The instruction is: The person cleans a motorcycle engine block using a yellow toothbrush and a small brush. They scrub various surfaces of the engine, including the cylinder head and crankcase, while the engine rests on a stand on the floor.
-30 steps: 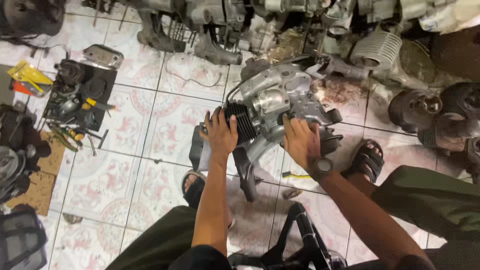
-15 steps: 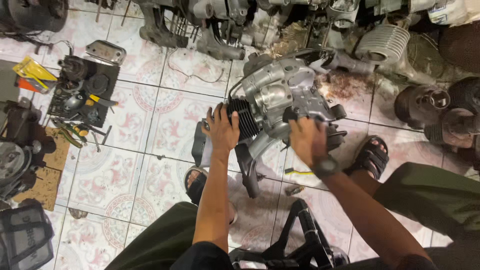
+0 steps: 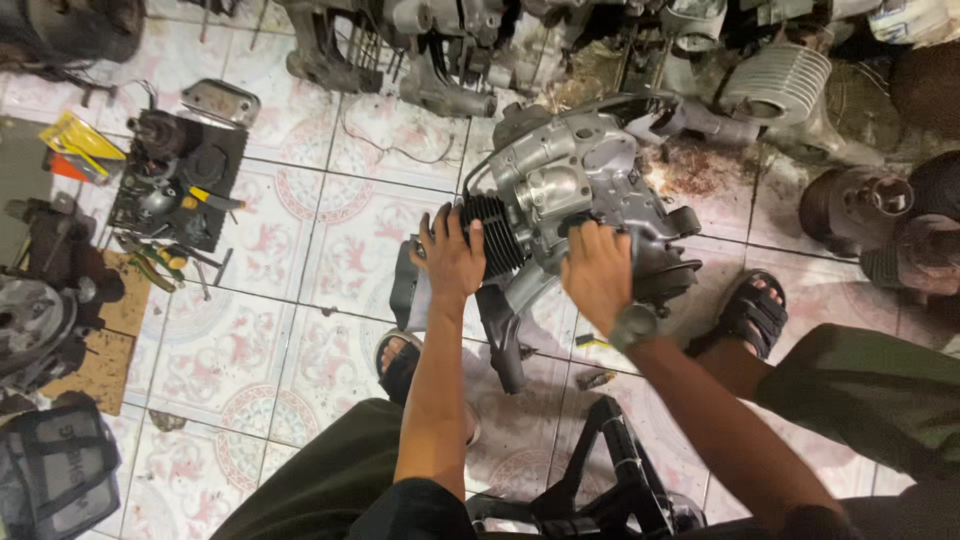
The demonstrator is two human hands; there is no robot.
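Both hands grip a grey motorcycle engine (image 3: pixel 570 190) that sits on the patterned tile floor (image 3: pixel 330 250) between the person's sandalled feet: the left hand (image 3: pixel 450 255) is closed over its black finned cylinder (image 3: pixel 495 232), and the right hand (image 3: pixel 597 270), a wristwatch (image 3: pixel 632 326) on its wrist, clasps the rear of the casing. To the left a black tray of small parts (image 3: pixel 175 180) lies well apart, and more engine parts (image 3: pixel 450 50) line the far edge of the floor

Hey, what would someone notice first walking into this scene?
Probably the grey engine at centre on the patterned tiled floor, gripped by both bare hands: the left hand on its black finned cylinder, the right hand on the casing. Next, the black tray of tools at left.
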